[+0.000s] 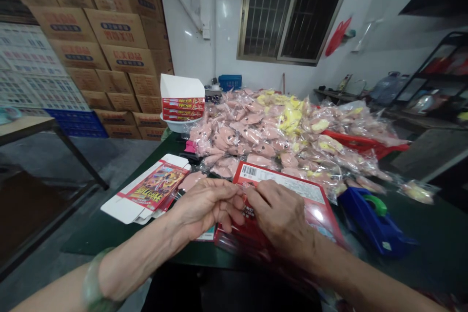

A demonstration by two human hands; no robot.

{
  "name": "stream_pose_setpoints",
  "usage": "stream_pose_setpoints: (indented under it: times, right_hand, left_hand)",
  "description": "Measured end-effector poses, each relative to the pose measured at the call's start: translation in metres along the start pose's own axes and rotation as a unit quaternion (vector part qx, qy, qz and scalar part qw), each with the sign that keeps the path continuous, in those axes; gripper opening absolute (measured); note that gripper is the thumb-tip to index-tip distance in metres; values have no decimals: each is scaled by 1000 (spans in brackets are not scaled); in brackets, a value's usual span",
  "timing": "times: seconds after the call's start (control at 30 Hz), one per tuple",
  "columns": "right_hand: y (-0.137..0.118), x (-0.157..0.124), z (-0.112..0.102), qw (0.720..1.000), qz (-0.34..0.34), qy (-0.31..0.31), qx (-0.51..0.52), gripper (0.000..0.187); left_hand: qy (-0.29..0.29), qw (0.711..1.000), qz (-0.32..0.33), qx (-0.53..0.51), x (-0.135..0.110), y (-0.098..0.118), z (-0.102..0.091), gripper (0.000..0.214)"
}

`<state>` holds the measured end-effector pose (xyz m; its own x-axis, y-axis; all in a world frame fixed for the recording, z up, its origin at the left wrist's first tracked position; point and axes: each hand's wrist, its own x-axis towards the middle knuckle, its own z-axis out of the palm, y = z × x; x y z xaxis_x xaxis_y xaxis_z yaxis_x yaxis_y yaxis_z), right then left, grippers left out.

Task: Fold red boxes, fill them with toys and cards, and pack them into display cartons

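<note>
My left hand and my right hand meet fingertip to fingertip over a red printed box with a barcode label. The fingers of both are pinched together; what lies between them is too small or hidden to make out. My right hand covers part of the box's near side. Shiny red plastic shows below the hands, partly blurred. To the left lie flattened red-and-white cartons. Just beyond the box spreads a big heap of pink and yellow pieces in clear bags.
A blue tape dispenser with a green roll stands at the right. An open white carton of red packs sits in a tub at back left. Red crates hold more bags. Brown boxes are stacked along the wall.
</note>
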<state>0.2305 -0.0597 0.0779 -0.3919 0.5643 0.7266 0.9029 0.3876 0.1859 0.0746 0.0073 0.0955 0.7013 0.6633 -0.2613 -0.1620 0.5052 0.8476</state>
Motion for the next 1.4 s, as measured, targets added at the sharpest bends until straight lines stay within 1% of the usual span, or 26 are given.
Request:
stream_pose_setpoints:
  times: [0.2,0.4,0.47,0.53,0.63,0.7,0.77,0.83,0.9,0.97,1.03,1.07,1.13,1.2,1.27,1.33,1.4]
  right_hand:
    - [0,0,0,1000,17,-6,16,27]
    - [0,-3,2,999,30,-13,38,26]
    - [1,-1,0,995,66,-15,80,22]
    - [3,4,-4,979,131,-24,156,16]
    - [7,16,-10,942,223,-62,244,13]
    - [9,25,-12,921,262,-115,264,14]
    - [11,31,-13,905,284,-171,266,15]
    - [12,33,-15,904,277,-208,249,12]
    - [13,30,-16,915,257,-223,217,7]
    - [14,24,-17,917,258,-229,198,8]
    - [14,17,-13,917,270,-218,199,13]
    - [14,13,-10,920,271,-201,201,15]
    - [12,6,-3,938,253,-144,190,16]
    - [9,0,3,965,204,-76,146,18]
    - [5,-3,4,988,135,-18,77,21]
    - [3,-5,1,998,56,27,17,20]
    - [1,-5,-5,998,-9,63,-10,19]
  left_hand:
    - [-13,999,16,40,2,0,-1,15]
    - [13,997,56,47,1,-4,5,23]
    - [18,996,70,49,1,-5,8,23]
    - [22,995,82,48,0,-7,10,24]
    - [28,993,100,59,1,-9,13,26]
    - [27,991,103,77,1,-11,13,28]
    - [29,991,97,90,1,-12,11,27]
    - [38,991,93,89,1,-14,9,27]
    - [48,991,98,77,1,-16,7,26]
    - [52,991,105,63,0,-18,6,24]
    - [55,990,117,48,-1,-19,5,19]
    - [59,989,128,36,-1,-18,5,16]
    - [71,986,153,6,-3,-16,4,10]
    - [78,984,162,-9,-7,-13,3,6]
    - [68,987,145,7,-11,-8,1,9]
    - [40,994,100,29,-14,-5,-1,15]
    - [12,998,55,30,-15,-3,-2,20]
